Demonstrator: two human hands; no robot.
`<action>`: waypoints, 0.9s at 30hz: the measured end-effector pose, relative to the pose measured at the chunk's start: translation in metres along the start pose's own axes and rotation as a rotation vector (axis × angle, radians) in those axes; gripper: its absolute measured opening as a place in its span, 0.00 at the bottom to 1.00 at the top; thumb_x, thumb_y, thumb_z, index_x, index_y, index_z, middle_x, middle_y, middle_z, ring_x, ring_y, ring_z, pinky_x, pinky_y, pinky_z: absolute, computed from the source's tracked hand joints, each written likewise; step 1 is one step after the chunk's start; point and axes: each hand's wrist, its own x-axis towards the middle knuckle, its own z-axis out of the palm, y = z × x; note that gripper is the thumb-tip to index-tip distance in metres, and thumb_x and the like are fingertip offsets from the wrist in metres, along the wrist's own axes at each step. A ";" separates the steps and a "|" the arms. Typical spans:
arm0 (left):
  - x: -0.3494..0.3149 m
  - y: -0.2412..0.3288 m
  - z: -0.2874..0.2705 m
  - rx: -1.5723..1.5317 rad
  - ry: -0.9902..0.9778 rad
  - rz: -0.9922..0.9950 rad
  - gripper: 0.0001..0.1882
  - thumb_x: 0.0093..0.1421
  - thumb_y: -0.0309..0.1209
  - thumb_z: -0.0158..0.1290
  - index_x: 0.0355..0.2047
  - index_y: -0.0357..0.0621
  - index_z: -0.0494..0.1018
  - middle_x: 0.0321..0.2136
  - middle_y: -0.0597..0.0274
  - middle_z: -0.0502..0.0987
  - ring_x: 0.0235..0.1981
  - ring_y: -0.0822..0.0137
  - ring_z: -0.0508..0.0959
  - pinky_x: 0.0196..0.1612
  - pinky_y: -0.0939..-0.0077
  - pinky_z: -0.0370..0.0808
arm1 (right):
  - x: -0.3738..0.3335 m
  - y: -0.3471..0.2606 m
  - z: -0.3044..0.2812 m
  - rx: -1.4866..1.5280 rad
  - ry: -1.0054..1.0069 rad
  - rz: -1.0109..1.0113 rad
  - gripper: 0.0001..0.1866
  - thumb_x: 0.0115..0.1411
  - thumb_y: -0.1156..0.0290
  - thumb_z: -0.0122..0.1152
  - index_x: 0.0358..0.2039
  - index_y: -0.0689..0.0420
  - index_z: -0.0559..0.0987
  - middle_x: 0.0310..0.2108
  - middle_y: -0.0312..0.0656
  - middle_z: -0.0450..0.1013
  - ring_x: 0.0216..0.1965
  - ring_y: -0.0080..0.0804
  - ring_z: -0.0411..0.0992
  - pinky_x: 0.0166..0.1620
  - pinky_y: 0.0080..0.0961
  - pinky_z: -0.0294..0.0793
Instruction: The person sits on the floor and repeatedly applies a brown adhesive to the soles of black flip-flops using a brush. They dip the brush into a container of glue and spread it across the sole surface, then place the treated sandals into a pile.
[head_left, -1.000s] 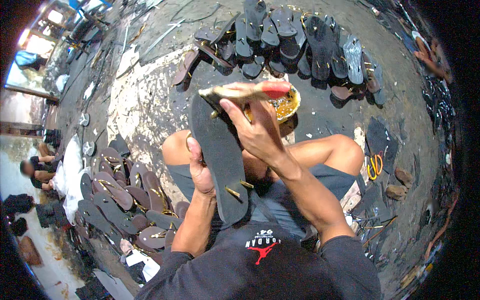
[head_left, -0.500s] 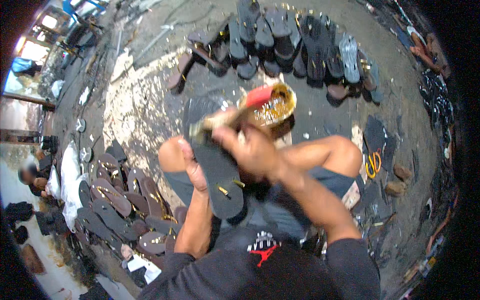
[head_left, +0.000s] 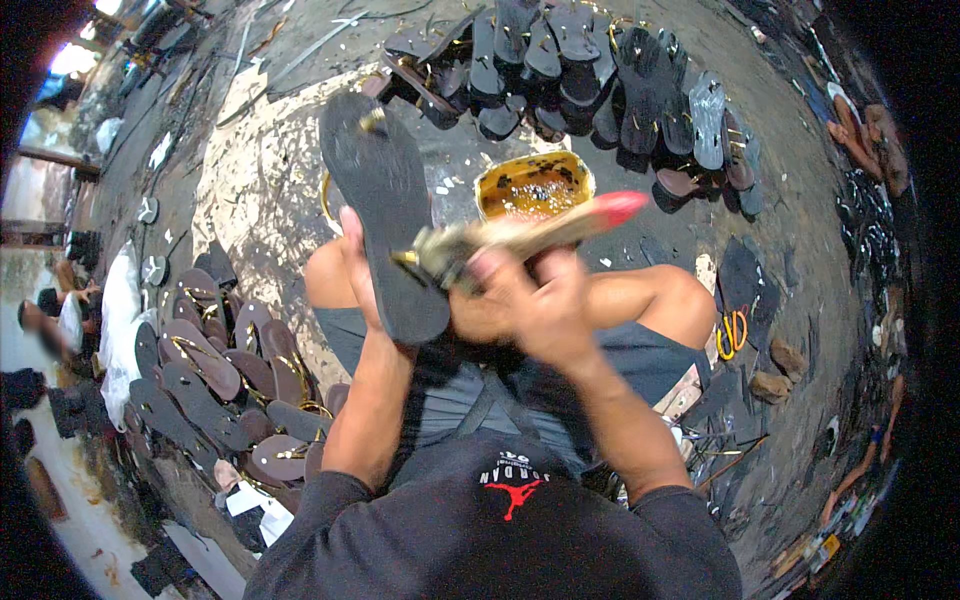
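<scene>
Out in front of my left knee, a long black sandal sole (head_left: 388,225) is in my left hand (head_left: 357,265), which grips its left edge. Gold strap ends poke through it near the toe and lower down. My right hand (head_left: 545,305) is closed round a paintbrush (head_left: 535,235) with a wooden, red-ended handle. The bristles, blurred by motion, are at the sole's right edge near a gold strap end; whether they touch I cannot tell. Just beyond the brush is a tub (head_left: 481,196) of amber, shiny glue-like liquid.
Dark sandals (head_left: 640,100) stand in a curved row at the far side. Brown and black sandals (head_left: 200,360) lie heaped on the left, beside a white plastic bag (head_left: 120,310). Orange-handled scissors (head_left: 727,338) and stones (head_left: 770,386) lie right. Another person (head_left: 72,305) is at the left edge.
The sole has moved up and left, away from my body. My right hand has swung the brush round, so its red end now points right instead of up over the tub.
</scene>
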 end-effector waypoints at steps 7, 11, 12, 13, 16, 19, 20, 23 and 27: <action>0.025 0.002 0.000 0.049 0.081 0.120 0.37 0.67 0.59 0.43 0.61 0.39 0.65 0.51 0.45 0.76 0.47 0.52 0.80 0.52 0.58 0.78 | 0.035 0.024 0.011 -0.418 -0.092 -0.595 0.13 0.60 0.75 0.64 0.46 0.60 0.78 0.42 0.46 0.78 0.42 0.38 0.76 0.47 0.34 0.75; 0.037 0.011 -0.004 -0.051 -0.002 -0.059 0.35 0.67 0.58 0.44 0.56 0.36 0.69 0.46 0.44 0.79 0.36 0.53 0.84 0.39 0.55 0.85 | 0.027 0.008 0.014 -0.007 -0.151 -0.506 0.13 0.57 0.77 0.66 0.44 0.58 0.80 0.43 0.47 0.79 0.46 0.44 0.77 0.52 0.39 0.74; 0.032 -0.006 -0.008 -0.097 0.047 0.015 0.34 0.68 0.58 0.44 0.57 0.39 0.69 0.46 0.46 0.79 0.41 0.55 0.82 0.47 0.60 0.82 | 0.049 0.002 0.010 -0.164 -0.095 -0.600 0.13 0.58 0.74 0.66 0.44 0.57 0.80 0.42 0.47 0.79 0.44 0.46 0.77 0.49 0.39 0.74; 0.031 -0.019 0.004 -0.159 0.219 0.133 0.32 0.69 0.56 0.43 0.56 0.39 0.70 0.46 0.48 0.79 0.45 0.57 0.80 0.52 0.64 0.78 | 0.072 -0.002 0.009 -0.312 -0.032 -0.686 0.12 0.58 0.71 0.66 0.43 0.56 0.81 0.40 0.47 0.78 0.41 0.47 0.77 0.45 0.38 0.74; 0.034 -0.013 0.018 -0.148 0.172 0.081 0.31 0.69 0.57 0.42 0.53 0.40 0.72 0.44 0.51 0.79 0.43 0.58 0.80 0.49 0.63 0.79 | 0.078 0.007 0.011 -0.371 -0.088 -0.825 0.14 0.56 0.67 0.68 0.43 0.54 0.81 0.39 0.45 0.78 0.39 0.46 0.77 0.43 0.41 0.74; 0.043 -0.007 0.013 0.100 0.349 0.076 0.37 0.66 0.62 0.42 0.48 0.35 0.72 0.40 0.52 0.79 0.36 0.60 0.80 0.41 0.64 0.81 | 0.051 0.011 0.013 -0.459 -0.242 -0.762 0.14 0.54 0.76 0.70 0.42 0.56 0.80 0.41 0.43 0.79 0.43 0.43 0.78 0.47 0.34 0.76; 0.035 -0.009 0.014 -0.044 0.196 0.035 0.35 0.68 0.60 0.42 0.51 0.37 0.72 0.42 0.53 0.79 0.39 0.60 0.80 0.46 0.64 0.79 | 0.055 -0.006 0.009 -0.279 -0.261 -0.658 0.14 0.56 0.76 0.69 0.43 0.56 0.80 0.42 0.42 0.79 0.44 0.41 0.78 0.47 0.34 0.76; 0.034 -0.029 0.026 -0.046 0.325 0.032 0.30 0.70 0.55 0.41 0.54 0.40 0.71 0.46 0.54 0.78 0.42 0.61 0.79 0.54 0.65 0.76 | 0.066 0.036 -0.019 -0.465 -0.490 -0.449 0.26 0.59 0.75 0.63 0.59 0.55 0.69 0.58 0.45 0.68 0.58 0.38 0.68 0.64 0.32 0.64; 0.052 0.000 -0.015 0.181 0.130 -0.051 0.32 0.68 0.57 0.43 0.55 0.40 0.70 0.44 0.50 0.80 0.39 0.61 0.82 0.40 0.66 0.82 | 0.036 0.015 0.003 -0.113 -0.183 -0.714 0.13 0.55 0.67 0.70 0.40 0.52 0.80 0.34 0.40 0.79 0.36 0.43 0.76 0.39 0.38 0.73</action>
